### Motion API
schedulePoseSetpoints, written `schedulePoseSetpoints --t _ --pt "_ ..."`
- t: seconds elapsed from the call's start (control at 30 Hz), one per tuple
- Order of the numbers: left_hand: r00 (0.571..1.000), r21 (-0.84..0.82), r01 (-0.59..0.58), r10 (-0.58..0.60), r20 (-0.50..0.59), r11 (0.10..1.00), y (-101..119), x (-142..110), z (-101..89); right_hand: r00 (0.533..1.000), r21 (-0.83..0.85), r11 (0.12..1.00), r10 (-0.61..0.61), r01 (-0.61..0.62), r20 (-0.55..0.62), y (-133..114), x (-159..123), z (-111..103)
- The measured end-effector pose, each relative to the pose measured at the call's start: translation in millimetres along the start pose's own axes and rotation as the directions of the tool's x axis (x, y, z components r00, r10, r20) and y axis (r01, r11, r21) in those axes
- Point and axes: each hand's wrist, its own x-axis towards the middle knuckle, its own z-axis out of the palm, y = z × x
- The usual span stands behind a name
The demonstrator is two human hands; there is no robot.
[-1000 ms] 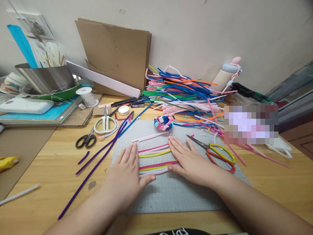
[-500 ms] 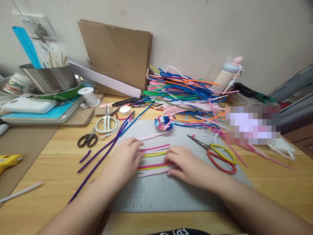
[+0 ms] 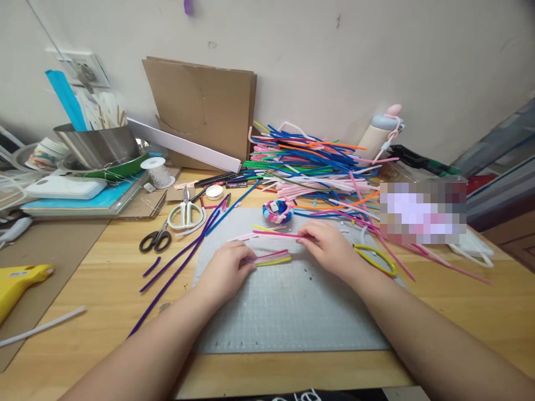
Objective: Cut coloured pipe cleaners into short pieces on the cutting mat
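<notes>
My right hand (image 3: 328, 248) pinches the right end of a small bundle of cut pipe cleaners (image 3: 276, 234), pink, yellow and pale, above the grey cutting mat (image 3: 292, 323). My left hand (image 3: 228, 273) is closed on the left ends of a second set of short pipe cleaners (image 3: 273, 259), pink, pale and yellow. Beyond the bundle sits a small braided ring (image 3: 278, 211) in blue, pink and white. A pale pipe cleaner piece (image 3: 244, 237) lies behind my left hand. Scissors with a yellow handle loop (image 3: 378, 260) are partly hidden by my right hand and forearm.
A heap of coloured pipe cleaners (image 3: 309, 161) lies at the back by cardboard sheets (image 3: 204, 111). White-handled scissors (image 3: 186, 214), black-handled scissors (image 3: 155, 240) and purple pipe cleaners (image 3: 175, 267) lie left of the mat. A yellow tool (image 3: 25, 281) is at far left.
My right hand has moved away from me, lifting the nearer set of pipe cleaners past the other set. My left hand now grips the set that stays. The view has shifted slightly.
</notes>
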Motion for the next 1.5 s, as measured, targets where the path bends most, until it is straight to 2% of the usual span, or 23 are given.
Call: schedulePoseSetpoints --t 0.1,0.23,0.3,0.37,0.43,0.47,0.57,0.67,0.9,1.07,1.13,1.17,1.2,1.27,1.33,1.4,1.5 --pt "0.998 -0.015 -0.041 0.041 0.050 0.999 4.6 -2.0 2.5 1.000 -0.050 0.999 -0.004 0.005 0.021 5.2 5.0 13.9" --pt "0.993 -0.026 -0.069 0.072 0.098 0.997 12.5 -5.0 1.6 0.997 -0.101 0.993 -0.050 0.055 0.057 -1.0 8.4 26.5" --pt "0.999 -0.041 -0.037 0.039 0.036 0.998 12.2 -4.5 -1.8 0.994 -0.115 0.990 -0.070 0.080 0.086 -3.9 8.8 28.1" --pt "0.995 -0.036 0.007 -0.010 -0.095 0.999 7.3 -1.7 -6.2 0.989 -0.113 0.988 -0.089 0.102 0.115 -4.8 8.9 28.5" --pt "0.977 0.025 0.032 -0.026 -0.211 0.999 -0.2 2.8 -9.5 0.985 -0.104 0.987 -0.107 0.121 0.133 -4.3 9.0 29.1" --pt "0.973 0.076 0.032 -0.014 -0.232 0.997 -3.9 5.2 -10.2 0.984 -0.097 0.987 -0.114 0.128 0.139 -4.0 9.1 29.8" --pt "0.984 0.214 0.027 0.012 -0.176 0.977 -10.7 11.5 -7.5 0.981 -0.078 0.986 -0.136 0.148 0.141 -4.8 9.0 32.9" --pt "0.991 0.276 0.042 -0.006 -0.130 0.960 -11.5 15.5 -2.1 0.981 -0.075 0.985 -0.144 0.155 0.131 -7.6 8.3 35.6" --pt "0.984 0.296 0.073 -0.019 -0.179 0.952 -15.4 23.5 -1.2 0.997 -0.121 0.990 -0.065 0.070 0.043 -8.8 15.1 43.2" --pt "0.965 0.285 0.083 -0.006 -0.264 0.955 -15.9 25.2 -7.1 0.998 -0.122 0.991 -0.057 0.059 0.019 -9.3 16.6 42.9" --pt "0.934 0.274 0.120 -0.015 -0.357 0.954 -19.7 22.4 -16.7 0.996 -0.095 0.992 -0.090 0.088 -0.016 -9.8 12.2 38.9" --pt "0.901 0.263 0.152 -0.024 -0.433 0.953 -23.3 20.0 -23.5 0.993 -0.076 0.991 -0.111 0.107 -0.049 -9.7 9.4 36.3" --pt "0.860 0.250 0.184 -0.032 -0.509 0.951 -28.2 17.0 -31.3 0.987 -0.057 0.990 -0.131 0.126 -0.092 -9.2 6.4 33.6" --pt "0.740 0.201 0.283 -0.080 -0.668 0.938 -40.3 9.5 -48.3 0.968 -0.023 0.989 -0.151 0.149 -0.200 -6.9 1.4 28.0" --pt "0.678 0.071 0.349 -0.200 -0.707 0.934 -53.4 1.8 -63.8 0.934 0.019 0.988 -0.137 0.152 -0.330 -2.9 -1.5 22.8" --pt "0.622 -0.113 0.399 -0.359 -0.696 0.910 -65.3 -4.2 -75.6 0.881 0.093 0.984 -0.090 0.149 -0.465 2.2 -1.8 18.4" --pt "0.536 -0.221 0.375 -0.405 -0.741 0.900 -80.0 -8.8 -87.8 0.781 0.275 0.955 0.084 0.115 -0.619 10.6 0.5 14.0"
